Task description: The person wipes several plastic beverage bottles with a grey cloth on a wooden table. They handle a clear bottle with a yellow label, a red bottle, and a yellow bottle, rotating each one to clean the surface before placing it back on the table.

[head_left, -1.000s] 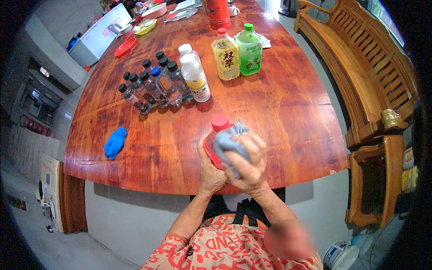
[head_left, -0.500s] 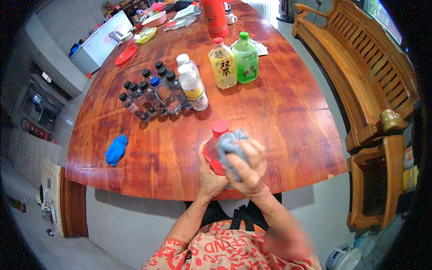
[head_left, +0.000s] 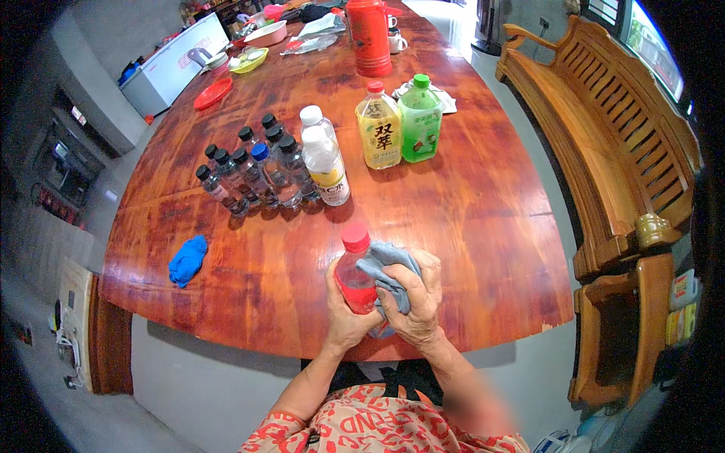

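At the near edge of the wooden table (head_left: 249,294), my left hand (head_left: 345,318) wraps round a clear plastic bottle (head_left: 352,273) with a red cap and a red label. The bottle stands roughly upright, its lower part hidden by my hands. My right hand (head_left: 414,302) is closed on a grey-blue cloth (head_left: 389,266), pressed against the bottle's right side. Farther off stands a group of small clear bottles (head_left: 260,177), mostly black-capped. Beside them are two white-capped bottles (head_left: 326,170). A crumpled blue cloth (head_left: 188,260) lies to the left.
A yellow bottle (head_left: 380,132) and a green bottle (head_left: 421,124) stand farther back, with a red thermos (head_left: 368,38) behind them. A red lid (head_left: 214,93) and a yellow basket (head_left: 249,60) sit at the far left. A wooden bench (head_left: 604,113) runs along the right.
My right hand and the cloth have shifted slightly along the bottle's side, and the cloth looks less bunched. The camera view has tilted a little. Both hands keep their hold.
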A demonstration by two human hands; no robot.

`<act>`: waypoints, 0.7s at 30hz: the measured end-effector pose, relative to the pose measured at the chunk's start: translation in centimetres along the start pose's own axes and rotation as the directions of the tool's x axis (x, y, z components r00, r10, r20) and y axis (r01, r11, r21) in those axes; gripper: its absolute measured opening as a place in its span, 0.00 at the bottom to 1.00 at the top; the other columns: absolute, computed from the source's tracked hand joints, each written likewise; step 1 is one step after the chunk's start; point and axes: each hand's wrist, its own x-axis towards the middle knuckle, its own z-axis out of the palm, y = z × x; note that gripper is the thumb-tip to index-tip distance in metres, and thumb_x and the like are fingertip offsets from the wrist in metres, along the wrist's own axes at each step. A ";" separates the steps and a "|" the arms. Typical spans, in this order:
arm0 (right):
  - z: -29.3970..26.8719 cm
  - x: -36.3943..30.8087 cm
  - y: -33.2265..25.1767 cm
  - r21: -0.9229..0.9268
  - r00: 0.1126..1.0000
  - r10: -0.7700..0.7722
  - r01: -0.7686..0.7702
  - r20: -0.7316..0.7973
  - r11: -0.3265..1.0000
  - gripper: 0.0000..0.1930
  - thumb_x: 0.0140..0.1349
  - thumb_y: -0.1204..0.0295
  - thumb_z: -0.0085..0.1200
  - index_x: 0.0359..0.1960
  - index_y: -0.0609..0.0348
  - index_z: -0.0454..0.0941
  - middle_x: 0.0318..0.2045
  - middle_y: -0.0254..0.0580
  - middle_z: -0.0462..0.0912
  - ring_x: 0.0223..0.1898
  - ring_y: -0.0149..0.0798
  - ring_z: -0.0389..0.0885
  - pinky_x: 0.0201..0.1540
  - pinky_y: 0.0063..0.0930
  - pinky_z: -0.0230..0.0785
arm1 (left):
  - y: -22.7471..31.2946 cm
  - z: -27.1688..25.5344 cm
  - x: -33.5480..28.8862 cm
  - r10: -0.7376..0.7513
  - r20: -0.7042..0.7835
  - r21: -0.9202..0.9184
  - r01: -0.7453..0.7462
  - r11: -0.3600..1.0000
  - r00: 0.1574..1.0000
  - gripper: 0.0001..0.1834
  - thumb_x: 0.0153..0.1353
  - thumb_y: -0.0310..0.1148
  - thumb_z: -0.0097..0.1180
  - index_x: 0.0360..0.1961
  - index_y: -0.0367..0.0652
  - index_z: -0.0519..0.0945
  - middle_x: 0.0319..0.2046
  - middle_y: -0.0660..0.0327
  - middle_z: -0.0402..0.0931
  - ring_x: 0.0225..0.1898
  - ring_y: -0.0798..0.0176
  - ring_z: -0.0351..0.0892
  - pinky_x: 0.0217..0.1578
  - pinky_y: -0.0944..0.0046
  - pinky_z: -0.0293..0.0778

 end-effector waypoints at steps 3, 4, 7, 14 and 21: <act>0.2 0.8 0.8 0.047 0.999 0.041 -0.041 0.008 0.998 0.17 0.46 0.76 0.63 0.40 0.59 0.76 0.44 0.54 0.74 0.46 0.52 0.72 0.50 0.43 0.65 | -0.1 0.3 0.9 0.013 -0.008 0.080 -0.012 0.997 1.000 0.50 0.40 0.26 0.71 0.63 0.42 0.53 0.55 0.55 0.65 0.56 0.60 0.68 0.56 0.57 0.68; 0.2 1.1 1.1 0.048 0.999 0.047 -0.048 0.016 0.998 0.17 0.46 0.76 0.63 0.40 0.59 0.76 0.44 0.54 0.74 0.46 0.52 0.72 0.50 0.43 0.65 | 0.0 0.4 1.2 -0.015 -0.012 0.050 0.016 0.999 1.000 0.50 0.40 0.26 0.71 0.63 0.42 0.53 0.55 0.55 0.65 0.56 0.60 0.68 0.56 0.57 0.68; 0.2 1.9 1.9 0.076 0.997 0.074 -0.077 0.036 0.994 0.16 0.46 0.77 0.62 0.40 0.60 0.76 0.44 0.54 0.74 0.46 0.52 0.72 0.50 0.43 0.65 | 0.2 1.0 2.0 -0.084 -0.030 -0.018 0.083 0.996 0.996 0.49 0.40 0.26 0.71 0.63 0.41 0.54 0.55 0.55 0.65 0.56 0.60 0.68 0.56 0.57 0.67; 1.2 3.0 4.0 0.091 0.991 0.118 -0.123 0.066 0.988 0.20 0.40 0.77 0.65 0.40 0.57 0.77 0.42 0.53 0.75 0.44 0.53 0.73 0.49 0.45 0.66 | -0.4 1.4 3.1 -0.148 -0.087 -0.006 0.148 0.989 0.985 0.50 0.40 0.25 0.70 0.63 0.41 0.53 0.55 0.54 0.65 0.56 0.59 0.69 0.57 0.57 0.68; -0.4 6.1 4.6 0.126 0.967 -0.058 0.027 0.248 0.992 0.16 0.43 0.77 0.62 0.38 0.61 0.77 0.42 0.54 0.75 0.44 0.53 0.73 0.47 0.43 0.67 | 0.2 2.3 3.2 -0.125 -0.108 0.140 0.140 0.980 0.986 0.52 0.39 0.25 0.71 0.64 0.40 0.52 0.56 0.54 0.65 0.57 0.59 0.68 0.58 0.57 0.66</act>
